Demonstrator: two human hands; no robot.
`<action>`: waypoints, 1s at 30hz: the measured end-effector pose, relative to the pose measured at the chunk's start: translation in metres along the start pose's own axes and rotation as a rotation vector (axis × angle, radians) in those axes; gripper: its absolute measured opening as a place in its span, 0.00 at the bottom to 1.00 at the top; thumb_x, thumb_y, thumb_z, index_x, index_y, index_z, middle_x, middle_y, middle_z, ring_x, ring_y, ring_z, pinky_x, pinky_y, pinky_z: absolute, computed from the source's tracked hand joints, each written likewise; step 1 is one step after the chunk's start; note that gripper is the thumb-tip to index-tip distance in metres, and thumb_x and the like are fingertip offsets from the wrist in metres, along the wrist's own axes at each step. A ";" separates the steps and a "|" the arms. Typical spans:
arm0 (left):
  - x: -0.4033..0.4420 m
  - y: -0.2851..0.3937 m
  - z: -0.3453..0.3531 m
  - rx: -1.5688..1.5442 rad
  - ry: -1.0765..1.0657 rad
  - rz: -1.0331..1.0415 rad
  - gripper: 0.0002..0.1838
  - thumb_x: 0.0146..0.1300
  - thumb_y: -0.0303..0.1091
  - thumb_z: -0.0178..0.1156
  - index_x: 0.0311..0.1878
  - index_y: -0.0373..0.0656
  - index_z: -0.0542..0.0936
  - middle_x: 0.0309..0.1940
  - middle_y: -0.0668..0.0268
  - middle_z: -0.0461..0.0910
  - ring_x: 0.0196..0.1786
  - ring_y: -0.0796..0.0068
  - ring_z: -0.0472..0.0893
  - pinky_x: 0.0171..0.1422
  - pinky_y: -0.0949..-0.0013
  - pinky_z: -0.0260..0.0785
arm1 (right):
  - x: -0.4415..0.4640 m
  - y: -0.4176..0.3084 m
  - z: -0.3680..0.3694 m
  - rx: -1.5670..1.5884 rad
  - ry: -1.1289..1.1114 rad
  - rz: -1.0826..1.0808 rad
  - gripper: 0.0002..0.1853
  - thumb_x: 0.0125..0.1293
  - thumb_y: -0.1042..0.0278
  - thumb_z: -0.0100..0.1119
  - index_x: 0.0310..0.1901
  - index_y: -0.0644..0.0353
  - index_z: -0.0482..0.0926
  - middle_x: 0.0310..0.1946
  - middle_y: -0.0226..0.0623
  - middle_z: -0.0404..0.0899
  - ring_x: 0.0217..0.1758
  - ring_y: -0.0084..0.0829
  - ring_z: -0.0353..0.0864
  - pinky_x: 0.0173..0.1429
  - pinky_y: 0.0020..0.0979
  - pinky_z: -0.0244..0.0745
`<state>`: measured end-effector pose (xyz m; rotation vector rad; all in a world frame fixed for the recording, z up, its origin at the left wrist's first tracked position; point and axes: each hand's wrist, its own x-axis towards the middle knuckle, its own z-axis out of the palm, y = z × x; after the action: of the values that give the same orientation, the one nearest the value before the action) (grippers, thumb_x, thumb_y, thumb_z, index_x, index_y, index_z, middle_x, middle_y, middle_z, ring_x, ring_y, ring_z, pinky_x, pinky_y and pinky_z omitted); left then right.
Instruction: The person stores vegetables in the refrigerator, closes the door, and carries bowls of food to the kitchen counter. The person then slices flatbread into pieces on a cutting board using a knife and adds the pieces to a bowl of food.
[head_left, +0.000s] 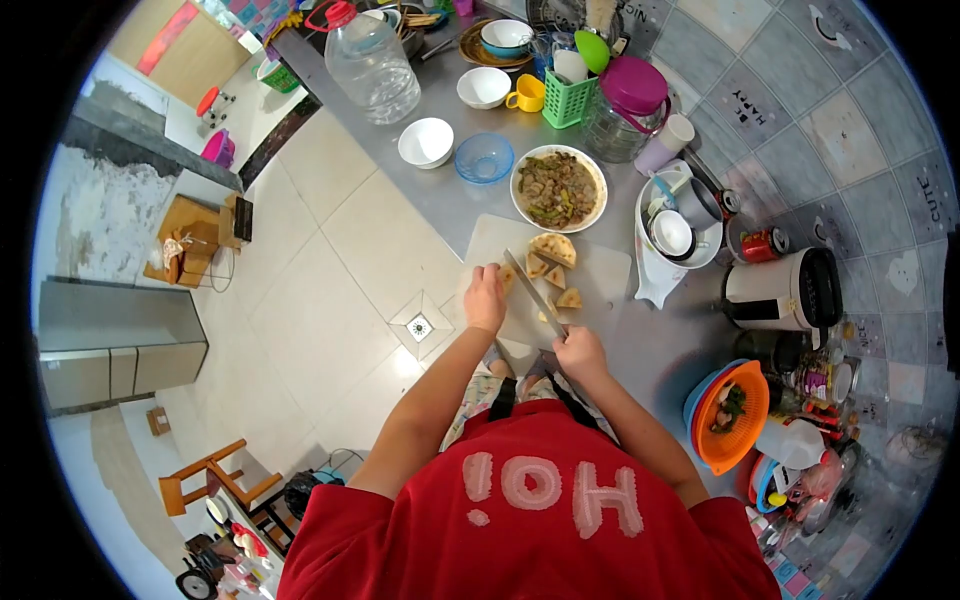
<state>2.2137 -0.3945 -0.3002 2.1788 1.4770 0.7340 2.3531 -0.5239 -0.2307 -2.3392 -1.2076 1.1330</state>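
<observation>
Plainly a long steel knife (536, 294) among pieces of golden-brown flatbread (555, 248)

At the far left, a low grey cabinet (120, 340) stands by the pale tiled floor (310, 300), which has a square drain (420, 327) set into it. Next, on the grey tabletop (655, 350), come a large clear plastic jug (370, 75) with a red cap, a plain white bowl (425, 143) and a translucent blue bowl (484, 160).

Nearer the person, the left hand (485, 300) has its fingers bent down on a small flatbread piece (507, 278) at the left side of the blade. The knife slants across a pale cutting board (605, 270), its handle clamped in the right hand (582, 355); the two hands are apart. Just right of the blade lie the half-round and several wedges of flatbread, all on the board. Beyond its far edge sits a white bowl of brown meat with green pieces (558, 190).

Further right are a green plastic basket (570, 105), a clear jar with a purple lid (625, 115), a white fish-shaped dish (657, 280) holding cups, an orange colander (748, 440) and a beige, black-lidded appliance (765, 290).
</observation>
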 end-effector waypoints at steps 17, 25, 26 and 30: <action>0.040 0.003 -0.004 0.007 -0.270 -0.351 0.14 0.54 0.42 0.59 0.35 0.40 0.81 0.37 0.53 0.75 0.40 0.55 0.77 0.45 0.60 0.70 | -0.007 0.005 -0.006 0.130 0.150 -0.016 0.14 0.50 0.65 0.52 0.36 0.63 0.80 0.25 0.53 0.77 0.33 0.51 0.77 0.38 0.43 0.71; -0.001 -0.014 -0.005 -0.174 -0.344 -0.187 0.15 0.55 0.39 0.61 0.29 0.34 0.78 0.23 0.61 0.74 0.25 0.68 0.74 0.32 0.65 0.68 | -0.010 0.010 -0.008 0.130 0.124 -0.023 0.16 0.51 0.63 0.51 0.40 0.60 0.80 0.30 0.53 0.78 0.36 0.52 0.77 0.43 0.47 0.72; -0.003 -0.018 -0.003 -0.305 -0.406 -0.291 0.15 0.55 0.39 0.61 0.28 0.33 0.77 0.20 0.63 0.74 0.22 0.73 0.73 0.29 0.67 0.67 | -0.009 0.011 -0.007 0.128 0.121 -0.023 0.16 0.51 0.63 0.51 0.40 0.60 0.80 0.30 0.53 0.78 0.36 0.52 0.77 0.43 0.47 0.72; 0.007 -0.028 0.003 -0.430 -0.404 -0.432 0.14 0.54 0.38 0.62 0.25 0.35 0.77 0.17 0.67 0.74 0.19 0.78 0.71 0.24 0.71 0.64 | -0.008 0.013 -0.004 0.115 0.125 -0.048 0.15 0.51 0.63 0.51 0.38 0.61 0.80 0.29 0.53 0.78 0.36 0.53 0.77 0.42 0.46 0.72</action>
<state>2.1972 -0.3778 -0.3176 1.5061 1.3558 0.3838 2.3604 -0.5376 -0.2311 -2.2473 -1.1184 0.9967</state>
